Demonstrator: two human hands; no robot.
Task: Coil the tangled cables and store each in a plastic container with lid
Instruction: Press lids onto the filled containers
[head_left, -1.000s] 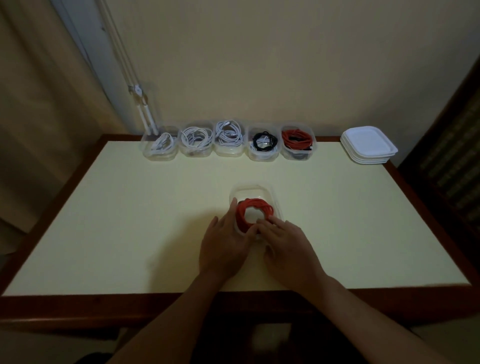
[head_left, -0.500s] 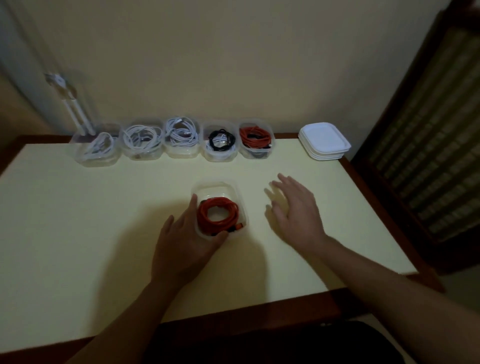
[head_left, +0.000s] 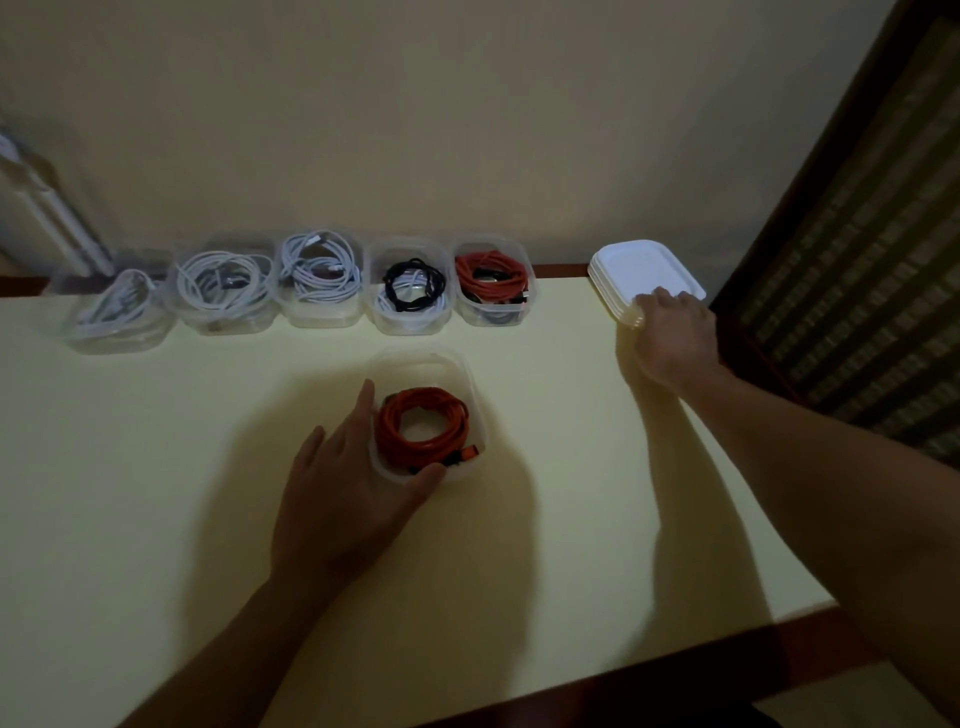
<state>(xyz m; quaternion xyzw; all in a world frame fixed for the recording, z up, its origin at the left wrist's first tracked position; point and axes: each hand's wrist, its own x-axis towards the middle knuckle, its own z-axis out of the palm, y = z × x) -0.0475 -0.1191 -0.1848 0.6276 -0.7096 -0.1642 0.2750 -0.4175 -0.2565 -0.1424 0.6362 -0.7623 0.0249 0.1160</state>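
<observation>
Lying far right of the container (head_left: 426, 364), the lid stack (head_left: 644, 265) sat under the right hand (head_left: 672, 332), which pinched its near edge; the left hand (head_left: 353, 483) gripped the container.

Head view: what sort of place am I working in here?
Probably a home room, not a workshop: a cream-topped wooden table pushed against a plain painted wall, holding clear plastic containers of coiled cables and a stack of white lids.
</observation>
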